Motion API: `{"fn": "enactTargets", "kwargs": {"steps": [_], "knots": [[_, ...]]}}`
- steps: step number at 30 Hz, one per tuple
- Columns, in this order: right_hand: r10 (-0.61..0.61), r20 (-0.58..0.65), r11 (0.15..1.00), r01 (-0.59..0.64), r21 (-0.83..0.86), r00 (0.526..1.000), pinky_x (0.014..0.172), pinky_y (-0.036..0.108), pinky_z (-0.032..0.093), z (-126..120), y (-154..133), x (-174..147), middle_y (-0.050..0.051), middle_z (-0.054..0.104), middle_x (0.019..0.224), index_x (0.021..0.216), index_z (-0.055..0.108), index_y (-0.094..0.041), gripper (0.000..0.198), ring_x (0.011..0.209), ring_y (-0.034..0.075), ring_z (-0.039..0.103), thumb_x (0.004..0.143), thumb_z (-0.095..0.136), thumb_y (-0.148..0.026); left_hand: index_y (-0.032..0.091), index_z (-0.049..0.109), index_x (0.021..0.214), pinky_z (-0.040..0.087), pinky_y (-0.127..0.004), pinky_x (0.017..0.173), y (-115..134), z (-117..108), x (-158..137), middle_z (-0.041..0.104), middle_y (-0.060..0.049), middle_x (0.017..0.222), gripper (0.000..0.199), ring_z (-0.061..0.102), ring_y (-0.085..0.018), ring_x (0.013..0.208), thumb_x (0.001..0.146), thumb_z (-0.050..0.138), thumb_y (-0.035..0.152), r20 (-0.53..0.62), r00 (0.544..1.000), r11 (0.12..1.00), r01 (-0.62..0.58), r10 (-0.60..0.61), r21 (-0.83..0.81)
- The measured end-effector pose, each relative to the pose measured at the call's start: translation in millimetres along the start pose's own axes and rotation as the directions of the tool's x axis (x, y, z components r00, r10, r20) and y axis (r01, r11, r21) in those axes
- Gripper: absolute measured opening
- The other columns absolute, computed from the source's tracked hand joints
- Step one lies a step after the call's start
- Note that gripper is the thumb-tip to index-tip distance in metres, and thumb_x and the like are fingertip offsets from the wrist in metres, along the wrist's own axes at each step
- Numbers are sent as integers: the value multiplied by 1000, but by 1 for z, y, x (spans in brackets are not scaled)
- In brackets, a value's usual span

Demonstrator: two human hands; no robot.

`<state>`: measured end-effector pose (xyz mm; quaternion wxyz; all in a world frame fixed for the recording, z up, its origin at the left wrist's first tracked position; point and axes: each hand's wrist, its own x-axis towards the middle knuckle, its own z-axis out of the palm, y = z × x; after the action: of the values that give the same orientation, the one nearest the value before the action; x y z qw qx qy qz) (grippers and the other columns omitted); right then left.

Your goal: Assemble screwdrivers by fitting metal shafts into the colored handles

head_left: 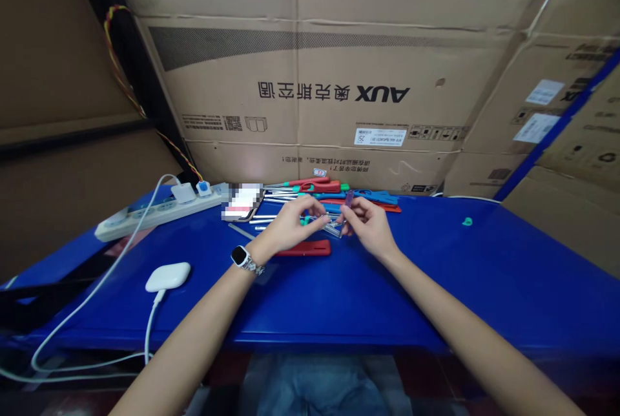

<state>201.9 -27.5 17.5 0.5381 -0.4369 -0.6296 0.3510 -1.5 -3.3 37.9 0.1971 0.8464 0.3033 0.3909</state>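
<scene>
My right hand (372, 227) pinches a small see-through purple plastic piece (349, 199) upright between thumb and fingers. My left hand (295, 221), with a watch (241, 256) on its wrist, is closed at the fingertips just to the left of it. What those fingertips hold is too small to make out. A clear plastic part (332, 230) shows between the hands, below the fingertips. Under my left hand lies a red lighter-like casing (307, 248). Behind the hands are more lighter-like pieces: a red and green one (322, 187), blue casings (375, 196) and metal tubes (265, 218).
A phone (243, 201) and a white power strip (159, 212) are at the left. In front of them lies a white earbud case (167, 276) with a cable. A green bit (467, 221) lies at right on the blue table (436, 274). Cardboard (310, 54) stands behind.
</scene>
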Motion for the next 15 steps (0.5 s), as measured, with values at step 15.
{"fn": "enactTargets", "kwargs": {"steps": [15], "knots": [[312, -34, 445, -177, -878, 950, 58, 30, 35, -9, 5, -12, 8, 68, 70, 67, 61, -21, 37, 72, 25, 65, 85, 57, -53, 21, 70, 102, 46, -35, 86, -4, 6, -20, 65, -7, 102, 31, 61, -25, 94, 80, 72, 41, 372, 905, 941, 79, -206, 328]]}}
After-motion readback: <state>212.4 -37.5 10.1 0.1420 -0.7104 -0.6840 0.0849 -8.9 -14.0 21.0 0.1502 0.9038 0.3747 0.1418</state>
